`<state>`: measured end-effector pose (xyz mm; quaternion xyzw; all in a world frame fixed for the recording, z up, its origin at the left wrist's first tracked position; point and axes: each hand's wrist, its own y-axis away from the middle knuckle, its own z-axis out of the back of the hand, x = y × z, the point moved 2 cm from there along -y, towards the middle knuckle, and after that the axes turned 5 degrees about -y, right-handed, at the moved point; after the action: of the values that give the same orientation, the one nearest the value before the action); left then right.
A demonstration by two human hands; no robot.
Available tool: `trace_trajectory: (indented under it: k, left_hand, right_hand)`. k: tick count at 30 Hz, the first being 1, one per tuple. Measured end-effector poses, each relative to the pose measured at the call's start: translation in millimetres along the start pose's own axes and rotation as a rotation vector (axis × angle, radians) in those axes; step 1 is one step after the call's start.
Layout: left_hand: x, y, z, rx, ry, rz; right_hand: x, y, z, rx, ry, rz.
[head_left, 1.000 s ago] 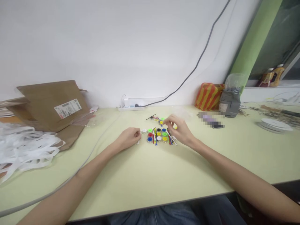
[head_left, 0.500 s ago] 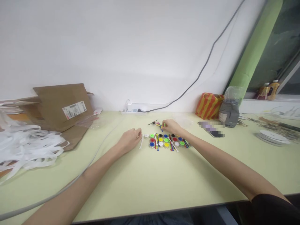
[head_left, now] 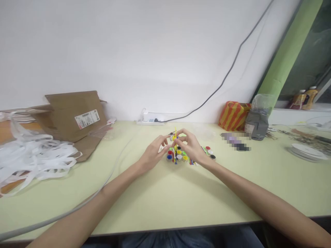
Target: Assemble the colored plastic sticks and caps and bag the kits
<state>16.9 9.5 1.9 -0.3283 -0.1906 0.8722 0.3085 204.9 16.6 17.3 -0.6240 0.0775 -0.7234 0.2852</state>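
Note:
My right hand (head_left: 190, 146) is over the right side of a cluster of small coloured discs, pinching a thin yellow stick (head_left: 175, 132) that stands nearly upright. Close by that stick, between the hands, is a small pale round piece (head_left: 171, 137); what supports it is unclear. My left hand (head_left: 154, 151) comes in from the left, thumb and index finger apart, the index tip near the round piece. Below the fingers lie a blue disc (head_left: 169, 157), a white disc (head_left: 179, 157), a yellow disc (head_left: 185, 158) and several coloured sticks. My hands hide part of the cluster.
On the left are a cardboard box (head_left: 74, 117), a heap of white straps (head_left: 46, 158) and a grey cable (head_left: 113, 170). A power strip (head_left: 150, 122) sits by the wall. Rightward are a phone (head_left: 236, 142), a striped bag (head_left: 232, 115), a grey bag (head_left: 256, 125) and white plates (head_left: 307, 151).
My left hand has moved right and lifted towards my right hand. The yellow stick now stands upright in my right fingers above the discs. The view has turned slightly left.

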Motion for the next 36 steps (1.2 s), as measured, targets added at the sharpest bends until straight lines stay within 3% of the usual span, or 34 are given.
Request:
trace_trajectory:
  k: [3,6,10,15,19,26,30,36]
  left_hand:
    - [-15,2,-1.1,0.019,0.178,-0.015]
    - [-24,3,0.5,-0.005,0.242,0.012]
    - [-34,5,-1.2,0.062,0.294,-0.001]
    - [-38,6,-1.5,0.137,0.257,0.006]
    - [-35,5,-1.6,0.202,0.225,0.001]
    - [-31,6,-2.7,0.178,0.255,-0.005]
    - [-19,2,1.1,0.166,0.209,0.006]
    - [14,-4,10.7,-0.069,0.063,0.053]
  right_hand:
    - [8,16,-10,0.07,-0.314,-0.089]
    - [6,23,-6,0.119,-0.471,-0.158]
    - [2,27,-3,0.224,-0.525,-0.175]
    - [0,29,-8,0.228,-0.499,-0.191]
    - [-5,31,-12,0.294,-0.598,-0.302]
    - [-7,31,-7,0.366,-0.745,-0.392]
    - [-4,28,-1,0.308,-0.726,-0.341]
    - [-16,24,3,0.128,-0.663,-0.307]
